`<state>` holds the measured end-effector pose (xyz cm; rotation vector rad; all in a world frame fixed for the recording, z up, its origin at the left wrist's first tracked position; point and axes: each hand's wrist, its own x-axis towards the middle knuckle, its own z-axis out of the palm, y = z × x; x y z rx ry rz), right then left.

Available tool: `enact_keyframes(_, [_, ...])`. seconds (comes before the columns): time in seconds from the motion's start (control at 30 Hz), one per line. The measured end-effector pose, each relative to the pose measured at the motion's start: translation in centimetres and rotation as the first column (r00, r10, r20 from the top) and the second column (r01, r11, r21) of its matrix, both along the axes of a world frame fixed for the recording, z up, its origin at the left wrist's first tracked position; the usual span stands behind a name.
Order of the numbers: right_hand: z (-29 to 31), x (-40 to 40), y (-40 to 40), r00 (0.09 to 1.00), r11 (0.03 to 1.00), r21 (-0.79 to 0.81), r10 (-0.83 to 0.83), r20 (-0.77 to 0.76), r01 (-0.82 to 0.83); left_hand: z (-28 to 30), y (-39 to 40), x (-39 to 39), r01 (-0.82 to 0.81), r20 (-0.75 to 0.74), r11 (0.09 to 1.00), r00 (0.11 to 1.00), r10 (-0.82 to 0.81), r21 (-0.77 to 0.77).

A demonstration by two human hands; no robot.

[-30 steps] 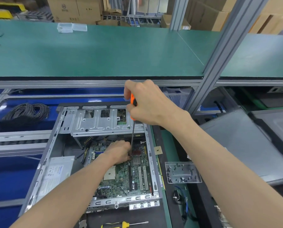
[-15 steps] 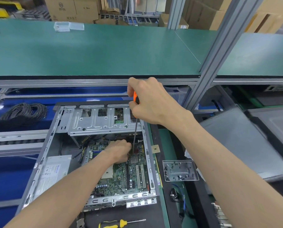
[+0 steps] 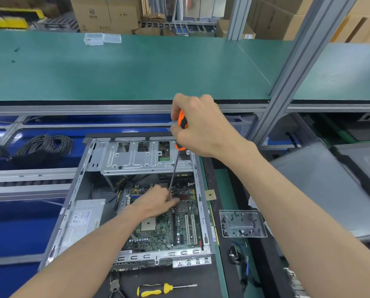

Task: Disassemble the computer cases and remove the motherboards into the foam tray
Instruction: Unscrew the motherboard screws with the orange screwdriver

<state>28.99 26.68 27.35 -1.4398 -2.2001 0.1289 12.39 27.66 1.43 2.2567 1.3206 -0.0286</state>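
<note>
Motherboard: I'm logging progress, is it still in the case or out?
In. The motherboard lies flat inside the open case, screwdriver tip on it.

Single head-worn wide-angle view, looking forward and steeply down from above the near bench edge. The open computer case (image 3: 136,201) sits close, low of centre, towards 7 o'clock. Both forearms enter from the bottom corners, at 5 and 7 o'clock. The green upper shelf (image 3: 126,67) spans 12 o'clock, farther off. No second view shares coverage.
</note>
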Motion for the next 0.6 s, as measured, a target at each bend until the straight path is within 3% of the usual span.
enact_keyframes(0.07, [0.5,-0.1,0.1,0.999,0.999,0.029,-0.016,-0.044,0.018,-0.2,0.0,-0.4,-0.075,0.061,0.996,0.995,0.078,-0.047])
enact_keyframes(0.33, [0.7,-0.2,0.2,0.993,0.989,0.09,-0.116,-0.038,0.119,0.5,0.0,-3.2,-0.314,-0.035,0.942,0.95,0.312,-0.118])
enact_keyframes(0.4, [0.5,-0.3,0.3,0.994,0.991,0.075,-0.113,0.0,0.113,0.8,-0.1,-3.4,-0.413,0.013,0.897,0.908,0.42,-0.156])
enact_keyframes(0.5, [-0.7,-0.7,0.2,0.995,0.996,0.009,-0.086,0.059,0.086,0.9,-0.1,-3.1,-0.546,0.177,0.757,0.757,0.629,-0.36])
enact_keyframes(0.6, [-2.4,-1.1,-0.1,0.993,0.995,-0.053,-0.074,0.09,0.079,1.6,-0.4,-2.4,-0.462,0.318,0.569,0.513,0.797,-0.681])
